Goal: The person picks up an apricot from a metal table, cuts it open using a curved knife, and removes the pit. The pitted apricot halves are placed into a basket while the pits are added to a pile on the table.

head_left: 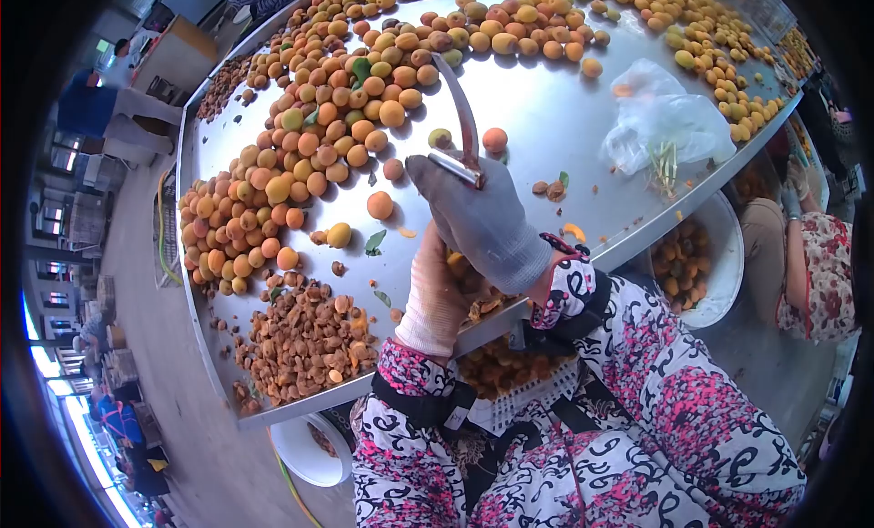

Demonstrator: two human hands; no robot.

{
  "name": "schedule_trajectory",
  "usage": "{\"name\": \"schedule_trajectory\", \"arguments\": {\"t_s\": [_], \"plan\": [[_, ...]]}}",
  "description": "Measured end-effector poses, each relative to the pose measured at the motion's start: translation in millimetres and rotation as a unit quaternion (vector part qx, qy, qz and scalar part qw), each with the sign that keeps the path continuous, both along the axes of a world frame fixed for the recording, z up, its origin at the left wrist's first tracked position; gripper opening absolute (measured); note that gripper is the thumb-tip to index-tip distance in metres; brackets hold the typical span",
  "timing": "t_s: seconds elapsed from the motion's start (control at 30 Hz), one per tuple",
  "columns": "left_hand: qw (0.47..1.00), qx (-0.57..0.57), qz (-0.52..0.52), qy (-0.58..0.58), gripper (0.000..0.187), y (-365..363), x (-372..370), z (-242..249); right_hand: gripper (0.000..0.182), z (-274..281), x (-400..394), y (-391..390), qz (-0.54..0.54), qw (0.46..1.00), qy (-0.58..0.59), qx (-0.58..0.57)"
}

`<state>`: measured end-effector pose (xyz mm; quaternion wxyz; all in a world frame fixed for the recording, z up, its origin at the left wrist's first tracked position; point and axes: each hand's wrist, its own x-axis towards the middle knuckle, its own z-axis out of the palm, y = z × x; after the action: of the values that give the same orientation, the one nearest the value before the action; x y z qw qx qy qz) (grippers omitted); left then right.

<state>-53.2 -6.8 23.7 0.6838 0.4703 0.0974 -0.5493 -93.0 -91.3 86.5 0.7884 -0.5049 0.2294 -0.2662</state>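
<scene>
My right hand (492, 223), in a grey glove, is closed round the metal handle of a knife (465, 118); its curved blade points up and away from me. My left hand (432, 296), in a white glove, is close beside it at the table's near edge. An apricot (458, 265) shows between the two gloves, against the left hand, whose fingers are partly hidden. Beyond my hands, a large heap of whole apricots (305, 150) covers the metal table (537, 100). Brown apricot stones (305, 337) lie piled at the near left.
Under the near edge is a white crate (519, 401) of apricot pieces. A white tub (724, 255) with apricots stands at the right, another bucket (309, 451) at the lower left. A clear plastic bag (665, 118) lies on the table. A co-worker (815, 264) sits at the right.
</scene>
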Motion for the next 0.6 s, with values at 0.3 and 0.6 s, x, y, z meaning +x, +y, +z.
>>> {"name": "schedule_trajectory", "arguments": {"t_s": [0.3,0.6], "plan": [[0.989,-0.107,0.056,-0.089,0.038,-17,8,-31,0.03,-25,21,-1,-0.077,0.992,-0.012,-0.104],[0.933,-0.03,0.117,-0.338,0.037,-21,13,-16,0.027,-28,24,-9,-0.098,0.992,0.039,-0.073]]}}
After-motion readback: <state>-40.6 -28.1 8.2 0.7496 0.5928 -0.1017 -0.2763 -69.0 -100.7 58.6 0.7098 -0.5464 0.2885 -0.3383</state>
